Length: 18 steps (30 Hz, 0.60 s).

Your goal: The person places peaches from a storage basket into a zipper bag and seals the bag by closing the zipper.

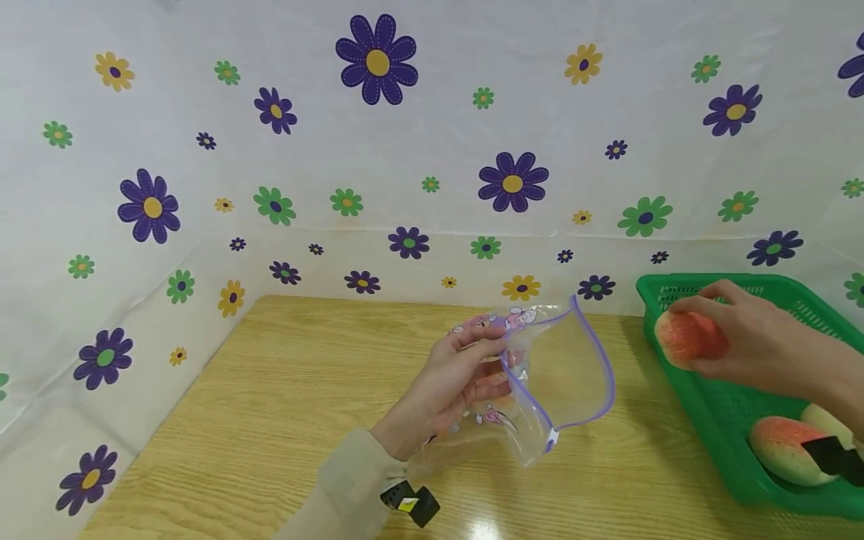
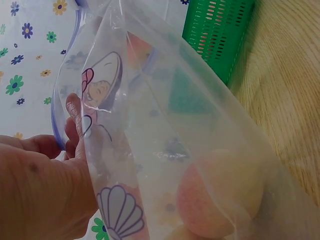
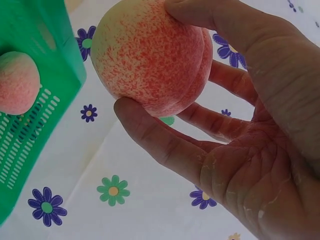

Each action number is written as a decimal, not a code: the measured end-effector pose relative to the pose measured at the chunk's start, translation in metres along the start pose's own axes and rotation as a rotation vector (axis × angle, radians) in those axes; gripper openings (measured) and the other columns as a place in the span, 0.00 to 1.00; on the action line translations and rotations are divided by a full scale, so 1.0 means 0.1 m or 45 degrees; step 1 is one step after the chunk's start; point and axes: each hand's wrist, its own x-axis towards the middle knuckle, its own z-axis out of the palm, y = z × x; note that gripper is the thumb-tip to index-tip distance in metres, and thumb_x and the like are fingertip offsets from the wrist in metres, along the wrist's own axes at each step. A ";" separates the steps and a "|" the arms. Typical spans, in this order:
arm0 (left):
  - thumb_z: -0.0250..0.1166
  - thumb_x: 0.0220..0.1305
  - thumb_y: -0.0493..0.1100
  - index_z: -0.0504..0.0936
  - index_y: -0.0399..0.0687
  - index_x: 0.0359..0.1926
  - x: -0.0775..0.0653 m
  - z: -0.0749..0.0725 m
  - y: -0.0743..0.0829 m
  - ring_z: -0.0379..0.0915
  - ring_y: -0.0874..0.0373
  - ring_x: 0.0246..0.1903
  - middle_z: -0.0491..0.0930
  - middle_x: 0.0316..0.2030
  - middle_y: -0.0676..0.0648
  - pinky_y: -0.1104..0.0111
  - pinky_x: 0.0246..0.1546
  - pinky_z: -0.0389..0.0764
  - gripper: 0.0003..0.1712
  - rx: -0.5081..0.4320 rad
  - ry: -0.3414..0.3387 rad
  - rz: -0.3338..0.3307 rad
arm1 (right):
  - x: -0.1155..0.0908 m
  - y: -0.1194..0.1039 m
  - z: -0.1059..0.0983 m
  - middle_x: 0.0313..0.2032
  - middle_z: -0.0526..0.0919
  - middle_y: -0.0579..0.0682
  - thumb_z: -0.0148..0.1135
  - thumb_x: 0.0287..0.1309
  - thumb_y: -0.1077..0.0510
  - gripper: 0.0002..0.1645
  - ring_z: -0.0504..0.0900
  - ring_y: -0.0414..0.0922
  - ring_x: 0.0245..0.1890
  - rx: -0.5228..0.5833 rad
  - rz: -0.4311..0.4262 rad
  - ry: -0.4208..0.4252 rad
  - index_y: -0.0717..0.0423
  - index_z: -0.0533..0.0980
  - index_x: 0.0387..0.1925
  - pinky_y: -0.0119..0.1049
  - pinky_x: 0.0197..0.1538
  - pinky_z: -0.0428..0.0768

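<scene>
My left hand point(image 1: 466, 367) pinches the rim of a clear zip bag point(image 1: 499, 435) with a purple zip edge and cartoon prints. The bag's mouth gapes toward the right, with a white slider at its lower corner. Through its cloudy plastic in the left wrist view, a peach point(image 2: 220, 195) shows inside. My right hand point(image 1: 749, 337) grips another red-and-yellow peach point(image 1: 691, 339) over the left rim of the green basket point(image 1: 709, 442). In the right wrist view, thumb and fingers hold that peach point(image 3: 155, 55) from opposite sides.
Inside the basket lie a reddish peach point(image 1: 786, 450) and a paler fruit point(image 1: 826, 420), partly behind the right wrist's strap. A wood-grain table point(image 1: 270, 420) carries everything. White flowered sheeting point(image 1: 432, 135) stands behind and at the left.
</scene>
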 end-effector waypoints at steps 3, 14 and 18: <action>0.60 0.75 0.40 0.77 0.43 0.59 0.00 0.00 0.00 0.85 0.60 0.39 0.81 0.45 0.46 0.68 0.38 0.90 0.15 0.007 -0.005 0.001 | 0.01 -0.03 -0.01 0.52 0.75 0.71 0.82 0.42 0.57 0.38 0.84 0.54 0.34 0.011 -0.017 0.007 0.59 0.78 0.58 0.55 0.36 0.87; 0.60 0.75 0.40 0.77 0.43 0.60 0.00 0.00 0.00 0.84 0.59 0.40 0.80 0.48 0.45 0.67 0.39 0.90 0.16 0.021 0.003 -0.007 | 0.04 -0.12 -0.01 0.54 0.74 0.69 0.83 0.40 0.58 0.39 0.84 0.56 0.36 0.055 -0.053 0.010 0.57 0.78 0.58 0.52 0.34 0.88; 0.60 0.75 0.40 0.76 0.43 0.61 0.00 0.01 0.01 0.84 0.59 0.40 0.79 0.49 0.45 0.67 0.39 0.90 0.16 0.023 0.002 -0.008 | 0.04 -0.15 -0.01 0.54 0.74 0.69 0.84 0.41 0.57 0.39 0.85 0.56 0.37 0.067 -0.060 0.002 0.57 0.78 0.58 0.51 0.33 0.89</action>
